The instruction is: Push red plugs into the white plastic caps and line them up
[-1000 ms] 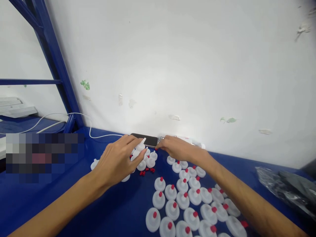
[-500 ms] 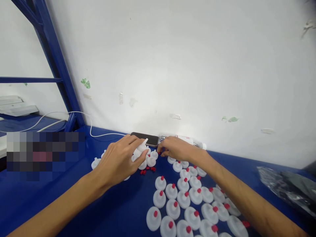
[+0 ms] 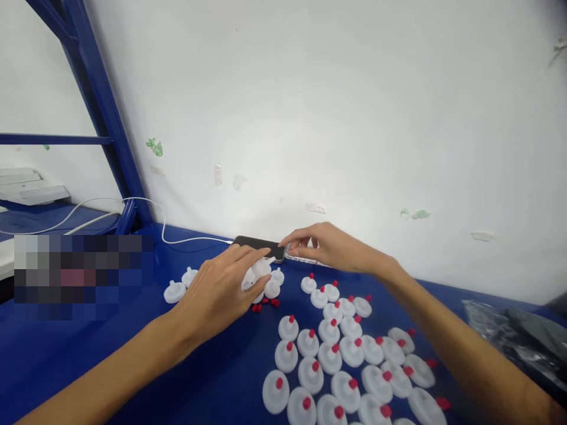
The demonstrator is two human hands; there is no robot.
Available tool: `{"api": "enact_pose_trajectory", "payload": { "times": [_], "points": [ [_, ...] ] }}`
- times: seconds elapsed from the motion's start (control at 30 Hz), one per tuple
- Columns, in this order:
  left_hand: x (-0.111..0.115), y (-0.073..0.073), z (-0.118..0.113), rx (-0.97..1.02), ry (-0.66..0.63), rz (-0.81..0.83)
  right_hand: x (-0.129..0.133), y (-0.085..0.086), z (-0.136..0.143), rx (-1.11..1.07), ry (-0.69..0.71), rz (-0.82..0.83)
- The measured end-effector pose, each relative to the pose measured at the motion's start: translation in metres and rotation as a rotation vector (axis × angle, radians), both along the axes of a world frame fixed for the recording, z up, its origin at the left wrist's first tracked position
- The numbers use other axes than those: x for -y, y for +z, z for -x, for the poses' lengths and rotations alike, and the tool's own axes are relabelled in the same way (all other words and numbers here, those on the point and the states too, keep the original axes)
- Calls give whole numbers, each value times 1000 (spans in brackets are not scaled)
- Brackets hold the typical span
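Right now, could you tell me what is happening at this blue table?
A person works at a blue table against a white wall. The left hand holds a white plastic cap in its grip, above a few loose red tips. The right hand is raised near a dark phone lying at the wall, thumb and forefinger pinched; what they hold, if anything, is too small to tell. Rows of white caps with red tips stand in front.

You held a white nozzle cap (image 3: 259,267), its tip still bare and pointing right, above the loose uncapped pile at the far left. Small red plugs (image 3: 264,303) lay scattered just near it.
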State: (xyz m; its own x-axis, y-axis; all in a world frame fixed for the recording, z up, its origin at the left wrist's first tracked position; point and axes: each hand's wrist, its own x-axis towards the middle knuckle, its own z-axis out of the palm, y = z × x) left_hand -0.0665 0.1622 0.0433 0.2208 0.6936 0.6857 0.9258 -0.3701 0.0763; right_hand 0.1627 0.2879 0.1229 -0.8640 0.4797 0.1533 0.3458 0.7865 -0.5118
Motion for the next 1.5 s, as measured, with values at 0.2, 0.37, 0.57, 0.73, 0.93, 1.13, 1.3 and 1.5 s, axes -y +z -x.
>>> {"api": "enact_pose_trajectory", "payload": {
  "times": [0.2, 0.37, 0.57, 0.73, 0.93, 1.13, 1.3, 1.5],
  "points": [
    [5, 2, -9, 108, 23, 22, 17, 16, 3, -221, 49, 160],
    [8, 1, -12, 130, 6, 42, 25, 9, 10, -189, 104, 253],
    [10, 1, -13, 103, 28, 108, 28, 8, 12, -164, 101, 248],
    [11, 2, -14, 60, 8, 193, 34, 7, 15, -66, 105, 186],
    [9, -2, -13, 43, -33, 265, 39, 11, 13, 19, 114, 100],
    [12, 1, -11, 50, -107, 238, 25, 13, 1, 148, 70, 84],
    [5, -4, -6, 31, -111, 187, 12, 7, -2, 382, 62, 154],
    [-2, -13, -6, -36, -193, 167, 14, -1, 6, 578, 2, 180]
  ]
}}
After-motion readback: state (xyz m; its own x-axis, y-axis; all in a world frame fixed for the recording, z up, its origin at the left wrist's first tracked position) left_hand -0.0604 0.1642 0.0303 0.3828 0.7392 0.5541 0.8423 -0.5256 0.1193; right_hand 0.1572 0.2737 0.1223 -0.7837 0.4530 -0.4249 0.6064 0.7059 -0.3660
